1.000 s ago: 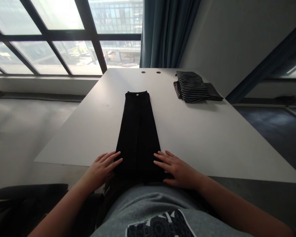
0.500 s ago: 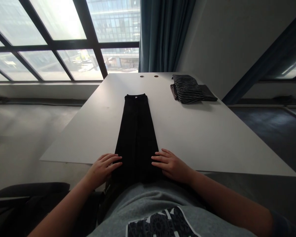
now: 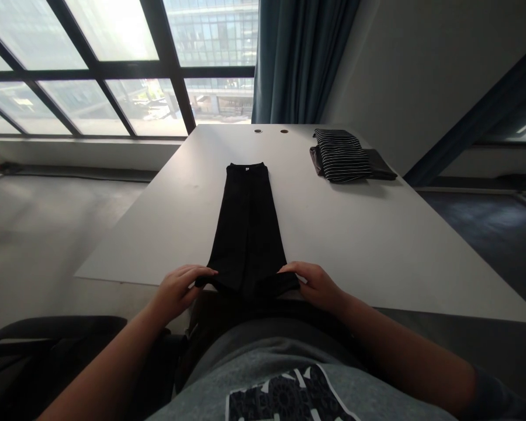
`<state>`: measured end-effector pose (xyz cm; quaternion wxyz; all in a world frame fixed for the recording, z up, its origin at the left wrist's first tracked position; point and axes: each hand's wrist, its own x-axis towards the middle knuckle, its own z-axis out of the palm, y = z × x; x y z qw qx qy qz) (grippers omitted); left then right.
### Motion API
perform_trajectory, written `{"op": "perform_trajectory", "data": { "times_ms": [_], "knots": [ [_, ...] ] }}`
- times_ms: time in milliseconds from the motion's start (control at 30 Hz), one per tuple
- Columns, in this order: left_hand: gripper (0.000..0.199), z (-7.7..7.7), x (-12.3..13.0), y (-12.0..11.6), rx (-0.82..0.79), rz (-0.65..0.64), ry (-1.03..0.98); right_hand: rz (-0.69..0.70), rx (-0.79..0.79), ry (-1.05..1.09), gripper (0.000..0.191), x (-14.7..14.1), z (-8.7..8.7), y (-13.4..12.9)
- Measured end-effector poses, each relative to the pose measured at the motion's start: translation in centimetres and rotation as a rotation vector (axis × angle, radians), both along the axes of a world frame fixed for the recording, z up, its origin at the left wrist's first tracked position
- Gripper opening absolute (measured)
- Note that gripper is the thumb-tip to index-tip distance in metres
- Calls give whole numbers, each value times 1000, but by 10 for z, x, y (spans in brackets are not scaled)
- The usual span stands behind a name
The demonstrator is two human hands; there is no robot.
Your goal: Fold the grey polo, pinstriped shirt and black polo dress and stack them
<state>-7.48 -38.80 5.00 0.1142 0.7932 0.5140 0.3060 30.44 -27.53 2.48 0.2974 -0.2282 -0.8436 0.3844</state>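
A pair of black trousers (image 3: 248, 222) lies lengthwise on the white table (image 3: 359, 245), waistband at the far end and leg hems at the near edge. My left hand (image 3: 182, 286) pinches the left hem corner between thumb and fingers. At the right hem corner, my right hand (image 3: 315, 283) is closed on the fabric, with part of the hem turned up beside the fingers. Both hems are lifted slightly off the tabletop.
Folded clothes, a striped black-and-white garment (image 3: 342, 156) on top of darker ones, lie at the back right. Two round holes sit near the table's far edge. A black chair (image 3: 56, 327) stands at lower left; a blue curtain (image 3: 304, 64) hangs behind the table.
My hands went from lying flat on the trousers' lower legs to gripping the hem corners. The hems have come up off the table and curled. The view has shifted slightly.
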Motion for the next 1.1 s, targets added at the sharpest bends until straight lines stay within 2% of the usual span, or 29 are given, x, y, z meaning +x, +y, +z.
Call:
{"op": "perform_trajectory", "data": {
  "times_ms": [233,367,500,667,867,933,1000,1100],
  "knots": [
    [22,23,1,33,-47,158,-12,-207,-151,26,20,-13,12,29],
    [26,27,1,61,-60,256,0,-331,-258,44,26,-26,14,52],
    [29,20,-3,90,-93,292,-37,-357,-391,44,36,-37,13,74],
    [31,5,-9,123,-189,317,-99,-346,-472,28,41,-47,10,101],
    [36,-15,-16,150,-383,335,-215,-289,-631,-97,25,-51,0,126],
    [44,-20,-17,156,-413,345,-199,-325,-608,-149,34,-52,2,128],
    [45,-22,-18,160,-394,337,-133,-372,-456,-233,37,-55,6,128],
    [31,-22,-19,169,-358,297,-50,-417,-172,-372,16,-60,15,128]
  ]
}}
